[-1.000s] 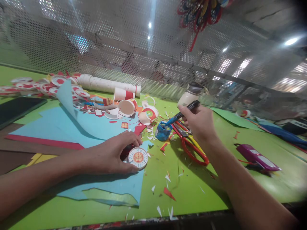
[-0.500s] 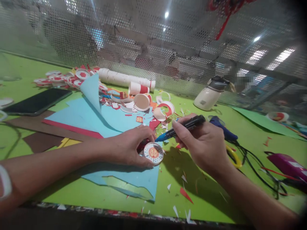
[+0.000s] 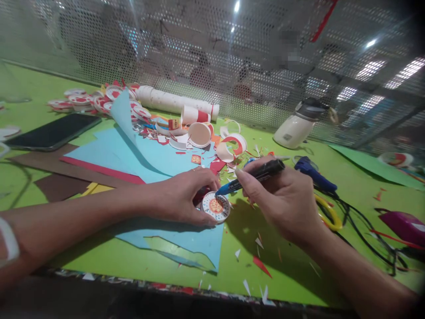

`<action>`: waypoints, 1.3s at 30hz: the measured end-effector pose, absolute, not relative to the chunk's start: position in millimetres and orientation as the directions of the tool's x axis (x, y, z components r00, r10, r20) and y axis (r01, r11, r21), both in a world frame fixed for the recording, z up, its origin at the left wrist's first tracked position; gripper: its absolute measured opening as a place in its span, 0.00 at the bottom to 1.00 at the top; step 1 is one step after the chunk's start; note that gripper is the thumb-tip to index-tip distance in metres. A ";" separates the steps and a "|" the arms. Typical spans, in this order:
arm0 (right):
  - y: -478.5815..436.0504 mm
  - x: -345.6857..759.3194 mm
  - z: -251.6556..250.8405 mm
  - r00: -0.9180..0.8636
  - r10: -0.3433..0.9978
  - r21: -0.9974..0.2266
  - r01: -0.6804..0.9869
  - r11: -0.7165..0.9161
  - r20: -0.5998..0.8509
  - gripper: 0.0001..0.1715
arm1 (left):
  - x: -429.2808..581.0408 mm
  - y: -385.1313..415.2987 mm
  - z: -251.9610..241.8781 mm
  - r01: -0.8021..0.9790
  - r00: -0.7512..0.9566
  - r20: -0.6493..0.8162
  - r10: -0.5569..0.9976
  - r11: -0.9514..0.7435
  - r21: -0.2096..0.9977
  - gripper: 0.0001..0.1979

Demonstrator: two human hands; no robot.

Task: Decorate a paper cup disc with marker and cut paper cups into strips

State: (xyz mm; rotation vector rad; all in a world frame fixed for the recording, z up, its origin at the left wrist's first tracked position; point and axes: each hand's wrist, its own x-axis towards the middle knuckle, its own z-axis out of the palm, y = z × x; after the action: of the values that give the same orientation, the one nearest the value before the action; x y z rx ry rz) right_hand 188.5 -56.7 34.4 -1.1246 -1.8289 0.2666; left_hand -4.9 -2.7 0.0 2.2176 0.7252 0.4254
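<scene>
Between the thumb and fingers of my left hand [image 3: 186, 195] is a small round white paper disc [image 3: 216, 206] with a raised rim, like a cut-off cup bottom. An orange-red emblem fills its middle, and small blue and dark marks ring it. My right hand [image 3: 282, 195] grips a marker pen [image 3: 252, 176] with a black barrel and a blue tip end. The pen's tip points down at the disc's upper rim and seems to touch it. Under my left hand lies light blue paper [image 3: 186, 237] with a ragged hole cut in it.
Cut paper cups [image 3: 199, 134] and scraps lie behind my hands. Decorated discs [image 3: 83, 101], a phone [image 3: 55, 130] and a white tube [image 3: 175, 101] stand farther back. On the right are a bottle [image 3: 294, 128], a blue glue gun [image 3: 315, 173], yellow-handled scissors [image 3: 334, 217] and a cord [image 3: 368, 235].
The pen tip has come from just above the disc down to its upper rim. The whole view has shifted slightly, and both hands keep their holds.
</scene>
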 end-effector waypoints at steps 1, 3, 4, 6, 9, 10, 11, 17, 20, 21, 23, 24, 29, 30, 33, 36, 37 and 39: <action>-56.8 188.2 34.1 -0.137 0.789 -0.593 0.585 0.553 0.599 0.10 | -4.7 -2.7 -0.1 0.369 0.784 0.077 0.616 -0.563 0.740 0.20; -57.4 187.7 33.7 -0.139 0.791 -0.592 0.589 0.549 0.596 0.09 | -4.6 -2.9 0.1 0.370 0.786 0.085 0.612 -0.576 0.729 0.20; -57.7 187.5 33.7 -0.141 0.793 -0.593 0.590 0.548 0.593 0.09 | -4.6 -2.9 0.2 0.366 0.789 0.089 0.608 -0.581 0.727 0.19; -58.2 187.2 33.6 -0.144 0.792 -0.595 0.584 0.552 0.593 0.08 | -4.9 -3.0 0.6 0.361 0.793 0.090 0.603 -0.584 0.727 0.19; -58.2 187.2 33.3 -0.156 0.791 -0.594 0.579 0.559 0.592 0.07 | -5.3 -3.0 1.1 0.372 0.786 0.090 0.611 -0.584 0.722 0.19; -58.1 187.3 33.1 -0.162 0.791 -0.592 0.580 0.560 0.590 0.07 | -5.3 -2.9 1.3 0.375 0.783 0.093 0.615 -0.586 0.719 0.19; -58.0 187.4 32.9 -0.165 0.792 -0.590 0.583 0.559 0.587 0.08 | -5.3 -2.8 1.5 0.374 0.781 0.097 0.616 -0.587 0.718 0.19; -57.7 188.0 31.4 -0.184 0.794 -0.585 0.584 0.563 0.580 0.07 | -4.3 -3.3 2.9 0.383 0.781 0.088 0.619 -0.585 0.715 0.20; -57.9 187.5 31.0 -0.178 0.799 -0.597 0.577 0.558 0.575 0.08 | -4.2 -3.5 3.0 0.397 0.775 0.076 0.627 -0.576 0.715 0.21; -58.0 187.2 30.9 -0.172 0.800 -0.601 0.575 0.556 0.575 0.08 | -4.2 -3.4 2.9 0.392 0.778 0.076 0.623 -0.577 0.716 0.20; -57.9 186.7 30.6 -0.163 0.799 -0.599 0.580 0.552 0.578 0.08 | -4.2 -3.2 2.8 0.381 0.785 0.075 0.615 -0.576 0.723 0.20; -57.8 186.5 30.5 -0.160 0.798 -0.592 0.590 0.549 0.581 0.09 | -4.2 -3.1 2.8 0.379 0.786 0.073 0.614 -0.573 0.727 0.20; -56.7 186.4 29.0 -0.152 0.800 -0.567 0.630 0.531 0.580 0.11 | -3.2 -3.5 4.2 0.381 0.777 0.072 0.625 -0.559 0.736 0.21; -56.5 186.4 28.4 -0.148 0.802 -0.570 0.630 0.527 0.578 0.11 | -2.9 -3.6 4.6 0.381 0.779 0.073 0.623 -0.562 0.734 0.20; -56.5 186.0 26.2 -0.146 0.802 -0.574 0.626 0.528 0.579 0.12 | -2.9 -3.5 5.0 0.392 0.781 0.070 0.620 -0.574 0.719 0.20; -57.4 185.2 24.2 -0.140 0.783 -0.556 0.630 0.543 0.606 0.12 | -3.7 -3.0 4.3 0.408 0.780 0.068 0.622 -0.588 0.698 0.20; -57.9 185.1 24.0 -0.134 0.776 -0.548 0.634 0.545 0.616 0.12 | -3.9 -2.9 4.1 0.409 0.782 0.067 0.619 -0.591 0.695 0.20; -59.0 185.4 24.9 -0.111 0.766 -0.550 0.633 0.545 0.633 0.12 | -4.2 -3.0 4.2 0.403 0.787 0.066 0.614 -0.591 0.699 0.20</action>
State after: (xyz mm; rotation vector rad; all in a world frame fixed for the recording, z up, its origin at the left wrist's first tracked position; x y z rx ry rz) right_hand 185.4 -59.0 24.9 -1.1545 -1.8169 0.1735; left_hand -4.2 -3.0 4.2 2.2797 0.7501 0.3942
